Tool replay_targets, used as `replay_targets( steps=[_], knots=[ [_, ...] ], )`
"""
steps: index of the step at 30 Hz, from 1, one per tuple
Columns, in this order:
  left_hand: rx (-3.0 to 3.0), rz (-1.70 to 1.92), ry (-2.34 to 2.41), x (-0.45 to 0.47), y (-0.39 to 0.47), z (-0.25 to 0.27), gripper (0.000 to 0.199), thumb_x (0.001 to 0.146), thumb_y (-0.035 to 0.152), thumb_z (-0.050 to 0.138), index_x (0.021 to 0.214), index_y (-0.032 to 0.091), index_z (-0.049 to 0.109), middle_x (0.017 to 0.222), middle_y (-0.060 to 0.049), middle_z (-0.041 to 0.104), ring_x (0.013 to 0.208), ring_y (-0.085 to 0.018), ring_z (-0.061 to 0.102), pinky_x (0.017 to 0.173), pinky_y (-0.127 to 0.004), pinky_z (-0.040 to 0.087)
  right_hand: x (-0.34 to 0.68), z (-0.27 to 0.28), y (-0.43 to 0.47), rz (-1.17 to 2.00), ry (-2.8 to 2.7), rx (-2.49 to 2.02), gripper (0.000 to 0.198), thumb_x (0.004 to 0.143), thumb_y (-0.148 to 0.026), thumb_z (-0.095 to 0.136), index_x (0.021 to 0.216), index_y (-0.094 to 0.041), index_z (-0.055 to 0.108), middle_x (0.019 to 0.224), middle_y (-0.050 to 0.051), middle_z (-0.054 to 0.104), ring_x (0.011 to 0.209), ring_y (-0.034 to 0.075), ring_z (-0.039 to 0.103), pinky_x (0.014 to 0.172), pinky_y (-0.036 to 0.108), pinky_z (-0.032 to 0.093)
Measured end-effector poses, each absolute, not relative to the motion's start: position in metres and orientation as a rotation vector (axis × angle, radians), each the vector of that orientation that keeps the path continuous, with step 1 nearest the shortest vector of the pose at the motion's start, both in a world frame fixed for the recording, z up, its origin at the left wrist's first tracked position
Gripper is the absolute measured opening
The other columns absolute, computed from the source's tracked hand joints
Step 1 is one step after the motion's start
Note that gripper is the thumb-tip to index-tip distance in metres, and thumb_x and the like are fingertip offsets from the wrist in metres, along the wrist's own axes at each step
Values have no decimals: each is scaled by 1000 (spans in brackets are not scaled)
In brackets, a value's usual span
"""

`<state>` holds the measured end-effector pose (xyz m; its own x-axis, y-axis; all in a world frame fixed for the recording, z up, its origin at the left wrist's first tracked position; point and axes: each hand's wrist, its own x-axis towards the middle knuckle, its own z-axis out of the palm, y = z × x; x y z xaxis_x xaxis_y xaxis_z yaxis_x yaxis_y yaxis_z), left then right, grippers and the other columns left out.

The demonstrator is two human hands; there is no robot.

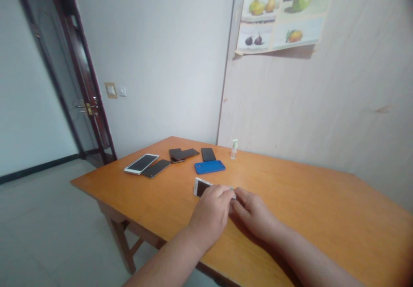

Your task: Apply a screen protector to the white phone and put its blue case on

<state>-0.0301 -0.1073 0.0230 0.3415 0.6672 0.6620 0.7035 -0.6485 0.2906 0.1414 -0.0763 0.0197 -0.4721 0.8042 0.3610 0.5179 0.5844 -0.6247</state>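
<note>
- White smartphone [201, 187]: at the wooden tabletop [306, 205], left end visible with dark screen, remainder behind the left hand [209, 211].
- Left hand fingers: bent and narrow, in front of the phone; exact grip hidden, cannot tell.
- Right hand [254, 211]: thumb and index finger close together at a pale edge, beside the left fingertips; possibly the phone's other end, too blurred to confirm.
- Beyond hands: blue-backed smartphone [209, 167], just beside a black smartphone [208, 154].
- Farther left: overlapping dark phones [187, 154]; white-framed tablet [142, 164].
- Upright near far edge: transparent pump bottle [234, 151].
</note>
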Motion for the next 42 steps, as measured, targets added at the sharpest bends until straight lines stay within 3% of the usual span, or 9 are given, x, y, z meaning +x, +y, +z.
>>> replay_targets(
  steps=[3,10,24,32,42],
  knots=[
    [-2472,-1224,-1306,-53,-98,22,28,96,13,44,117,19,62,113,-11,65,108,-24,60,95,-42,49,141,21,-77,564,-2185,-1110,24,97,-32,43,79,-20,54,73,0,62,67,14,56,60,26,37],
    [-2327,-1226,-1467,-106,-76,28,26,96,14,44,107,18,67,105,-10,67,99,-23,64,89,-38,51,140,24,-79,536,-2194,-1155,24,97,-33,42,79,-21,53,72,0,62,66,14,56,59,26,36],
    [-2529,-1190,-1359,-18,-109,25,20,95,15,45,99,20,63,101,-9,63,96,-23,60,86,-39,51,141,20,-76,599,-2149,-1038,16,94,-28,47,81,-20,52,77,1,64,72,16,58,64,26,42],
    [-2379,-1251,-1427,-79,-86,24,27,97,14,43,110,20,65,106,-10,66,100,-22,62,90,-37,50,141,23,-78,535,-2190,-1152,24,97,-33,43,79,-20,55,72,0,62,65,14,55,59,26,36],
    [-2287,-1234,-1523,-90,-80,29,24,96,14,43,102,18,66,101,-10,65,96,-23,62,87,-38,50,139,27,-82,543,-2202,-1154,24,96,-33,44,80,-20,55,73,0,63,66,14,56,60,25,37]
  ],
)
